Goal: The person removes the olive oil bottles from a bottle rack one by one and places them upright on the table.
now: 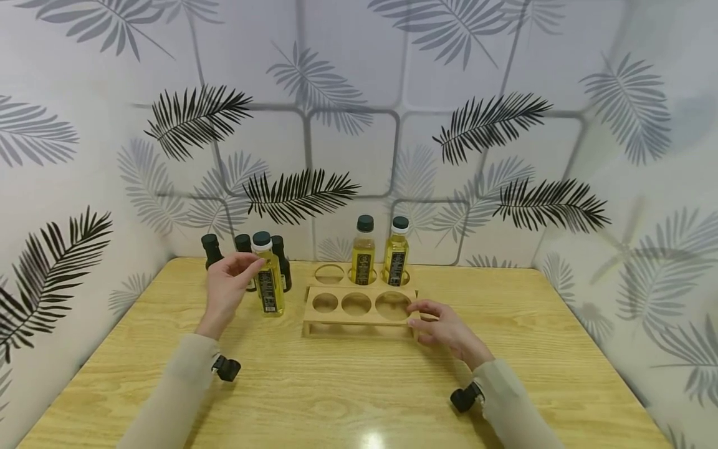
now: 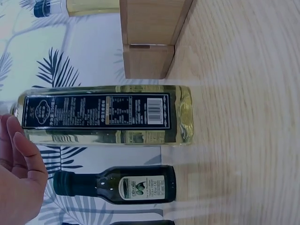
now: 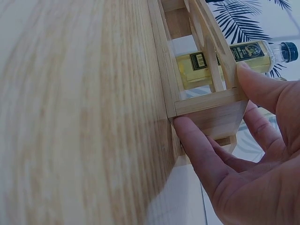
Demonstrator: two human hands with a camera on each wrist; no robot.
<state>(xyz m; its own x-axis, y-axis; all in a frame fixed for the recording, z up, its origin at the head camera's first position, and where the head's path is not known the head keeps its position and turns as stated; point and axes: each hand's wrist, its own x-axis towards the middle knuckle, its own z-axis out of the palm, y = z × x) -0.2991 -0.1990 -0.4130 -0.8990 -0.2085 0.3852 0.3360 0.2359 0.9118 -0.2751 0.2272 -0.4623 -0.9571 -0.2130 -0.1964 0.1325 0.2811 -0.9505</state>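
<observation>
My left hand (image 1: 227, 284) pinches a clear bottle of yellow oil (image 1: 270, 290) near its neck, left of a two-tier wooden bottle rack (image 1: 336, 318). The bottle stands upright with its dark label showing; whether its base touches the table is unclear. My right hand (image 1: 449, 330) holds the rack's right end, with the thumb (image 3: 262, 86) at the upper edge and a finger (image 3: 199, 145) low on the side. In the rack's back row stand two similar bottles, a middle one (image 1: 363, 252) and a right one (image 1: 396, 252). The back-left hole and the front holes hold no bottles.
Several small dark green olive oil bottles stand behind my left hand, among them one at the far left (image 1: 211, 246) and one behind the held bottle (image 2: 140, 185). A leaf-patterned wall (image 1: 348, 149) closes off the back of the wooden table (image 1: 314, 393).
</observation>
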